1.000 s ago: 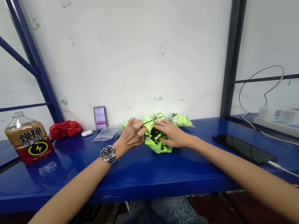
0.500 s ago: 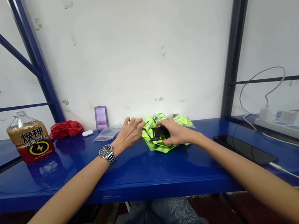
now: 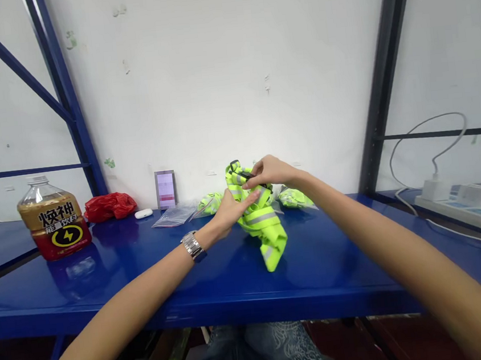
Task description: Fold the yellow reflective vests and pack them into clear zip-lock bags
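My right hand (image 3: 269, 172) is closed in a pinch on the top of a neon-yellow reflective vest (image 3: 260, 219) and holds it up off the blue shelf (image 3: 216, 274). The vest hangs down with its lower end touching the shelf. A small black clip sits at its top by my fingertips. My left hand (image 3: 231, 206), with a watch (image 3: 193, 245) on the wrist, has its fingers stretched out flat against the vest's left side. More folded neon vests in clear bags (image 3: 294, 197) lie behind, by the wall.
A drink bottle (image 3: 54, 225) stands at the left, with a red bag (image 3: 110, 206) and a white earbud case (image 3: 143, 213) behind it. Clear plastic bags (image 3: 173, 214) lie near the wall. A power strip (image 3: 466, 205) with cables sits at the right. Dark uprights frame the shelf.
My right hand has lifted the vest off the shelf, so it now hangs unfolded. My left hand has opened and turned palm-up against it. The view has shifted; the black phone is out of sight.
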A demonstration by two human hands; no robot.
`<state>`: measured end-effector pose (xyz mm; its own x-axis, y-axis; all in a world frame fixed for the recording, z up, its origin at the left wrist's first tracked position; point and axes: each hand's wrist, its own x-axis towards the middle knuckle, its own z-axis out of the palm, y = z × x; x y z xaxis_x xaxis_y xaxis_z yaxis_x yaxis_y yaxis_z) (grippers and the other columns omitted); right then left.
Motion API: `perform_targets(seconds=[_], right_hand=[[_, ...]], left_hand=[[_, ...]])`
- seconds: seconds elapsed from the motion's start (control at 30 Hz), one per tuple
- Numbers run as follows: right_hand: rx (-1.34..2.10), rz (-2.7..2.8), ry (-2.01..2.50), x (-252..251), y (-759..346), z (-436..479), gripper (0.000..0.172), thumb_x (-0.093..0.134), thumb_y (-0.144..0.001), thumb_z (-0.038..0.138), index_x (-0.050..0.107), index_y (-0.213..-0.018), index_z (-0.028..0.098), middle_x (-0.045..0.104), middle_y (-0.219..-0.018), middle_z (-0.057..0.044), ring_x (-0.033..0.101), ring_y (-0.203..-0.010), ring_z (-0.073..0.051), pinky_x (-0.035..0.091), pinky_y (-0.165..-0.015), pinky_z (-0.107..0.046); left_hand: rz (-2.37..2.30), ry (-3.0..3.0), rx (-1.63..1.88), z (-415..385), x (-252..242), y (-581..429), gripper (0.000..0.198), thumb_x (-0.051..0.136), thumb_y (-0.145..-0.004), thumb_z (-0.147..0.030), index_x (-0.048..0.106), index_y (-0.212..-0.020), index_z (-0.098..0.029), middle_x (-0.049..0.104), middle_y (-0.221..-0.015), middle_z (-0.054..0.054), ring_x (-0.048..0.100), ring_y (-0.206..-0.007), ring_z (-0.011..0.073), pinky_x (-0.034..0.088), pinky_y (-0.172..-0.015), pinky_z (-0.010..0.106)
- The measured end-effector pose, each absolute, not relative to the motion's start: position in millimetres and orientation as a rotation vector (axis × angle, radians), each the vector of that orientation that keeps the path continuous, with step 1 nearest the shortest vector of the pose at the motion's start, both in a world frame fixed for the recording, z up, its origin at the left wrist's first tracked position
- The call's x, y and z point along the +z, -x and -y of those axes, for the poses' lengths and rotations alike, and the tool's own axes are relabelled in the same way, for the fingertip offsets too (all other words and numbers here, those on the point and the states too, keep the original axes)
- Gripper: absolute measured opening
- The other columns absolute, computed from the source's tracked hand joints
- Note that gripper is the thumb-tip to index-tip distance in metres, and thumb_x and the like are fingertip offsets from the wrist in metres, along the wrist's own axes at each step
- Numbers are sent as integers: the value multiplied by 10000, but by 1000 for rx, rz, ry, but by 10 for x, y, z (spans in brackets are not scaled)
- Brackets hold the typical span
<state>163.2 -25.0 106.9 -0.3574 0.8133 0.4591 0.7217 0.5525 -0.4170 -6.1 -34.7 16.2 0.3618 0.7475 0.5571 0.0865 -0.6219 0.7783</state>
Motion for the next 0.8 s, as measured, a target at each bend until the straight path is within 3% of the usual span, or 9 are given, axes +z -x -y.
perform_targets(seconds=[0.17,0.27,0.4,0.5,0.6,0.67,0.8], right_hand=[[528,2205,1135,1202,-1990,191,352,736,-578,373,467,-441,193,315,-458,40,254,-488,-84,202,-454,-274],[703,1999,1096,1158,-2418,148,267,686,-552,299,456,-469,192,401,-479,12,337,-474,-97,263,-449,-283],[915,1600,981,974,-2844,95,121,588,-550,282,555,-555,166,586,-601,-73,464,-510,-147,339,-451,-294],[1083,1680,1076,820,-2941,62,188,604,-517,221,670,-664,125,676,-718,-90,568,-607,-184,423,-516,-287],[1149,1813,1096,703,-2874,41,192,673,-499,156,700,-683,112,706,-759,-86,614,-703,-198,481,-624,-264],[1221,1677,1006,643,-2783,36,186,690,-564,216,704,-726,126,708,-789,-75,613,-693,-182,499,-637,-261],[1327,1587,876,518,-2663,23,239,693,-612,214,694,-836,131,708,-874,-90,638,-758,-203,529,-669,-279]], left_hand=[[-682,-1832,1026,228,137,269,505,804,-662,-365,567,-1060,-162,677,-907,53,660,-826,208,533,-727,340],[-687,-1810,731,84,230,649,333,762,-688,-317,644,-946,-142,684,-952,80,661,-847,212,543,-746,352],[-839,-1719,968,-136,350,1106,324,758,-647,-284,689,-932,-147,696,-1034,119,664,-938,269,546,-787,392],[-955,-1906,910,-226,349,1262,276,753,-635,-321,705,-841,-143,716,-972,95,654,-973,273,524,-807,349],[-1232,-1976,1052,-263,286,1222,322,765,-621,-402,686,-803,-148,708,-818,53,666,-851,250,509,-714,297],[-1357,-1744,1244,-277,251,1110,355,775,-624,-408,661,-831,-143,678,-722,40,658,-735,230,500,-641,288],[-1142,-1383,1354,-229,321,890,211,642,-781,-280,605,-930,-136,654,-723,45,629,-649,172,524,-655,302]])
